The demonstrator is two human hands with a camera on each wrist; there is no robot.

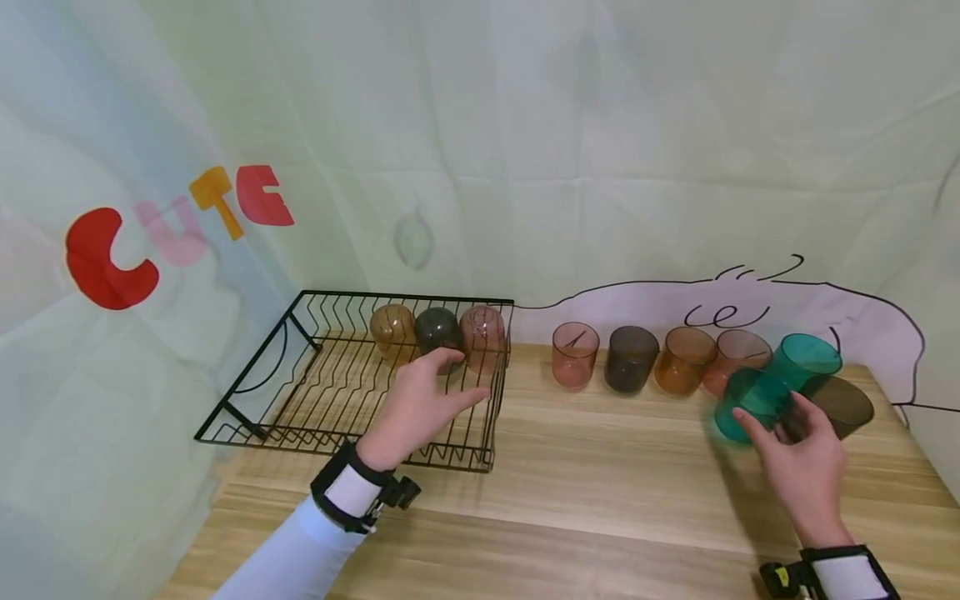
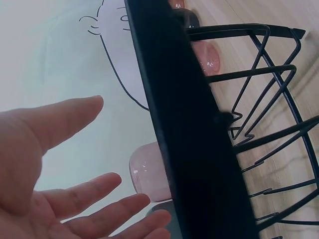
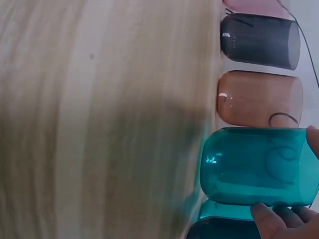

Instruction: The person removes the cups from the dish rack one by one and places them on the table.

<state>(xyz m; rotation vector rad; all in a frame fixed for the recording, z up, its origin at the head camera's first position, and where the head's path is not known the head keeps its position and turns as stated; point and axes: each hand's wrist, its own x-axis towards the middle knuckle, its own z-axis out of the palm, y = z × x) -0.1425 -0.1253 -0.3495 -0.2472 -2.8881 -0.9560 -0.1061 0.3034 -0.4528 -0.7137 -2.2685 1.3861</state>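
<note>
Counter [image 1: 600,492] of pale wood runs across the scene, backed by a light fabric sheet [image 1: 525,125] that carries the coloured letters "CUTE" [image 1: 180,233] at the left and a black line drawing at the right; no other writing or brand can be read. Next in size, a black wire dish rack [image 1: 315,408] sits on the left part of the counter. Three cups stand upside down along its far side: an amber one [image 1: 392,327], a dark one [image 1: 437,328] and a pink one [image 1: 483,332].

To the right of the rack a row of upright cups waits on the wood: pink [image 1: 575,355], dark grey [image 1: 632,358], amber [image 1: 684,359] and another pinkish one [image 1: 738,354], then a teal cup [image 1: 806,361] and a brownish one [image 1: 843,407] at the far end.

Judging by this, three cups are racked and most are left.

The right hand [image 1: 802,467] grips a second teal cup [image 1: 753,404], tilted, in front of the row's right end. The left hand [image 1: 420,404] hovers over the rack's near right corner, fingers spread and loose, holding nothing.
</note>
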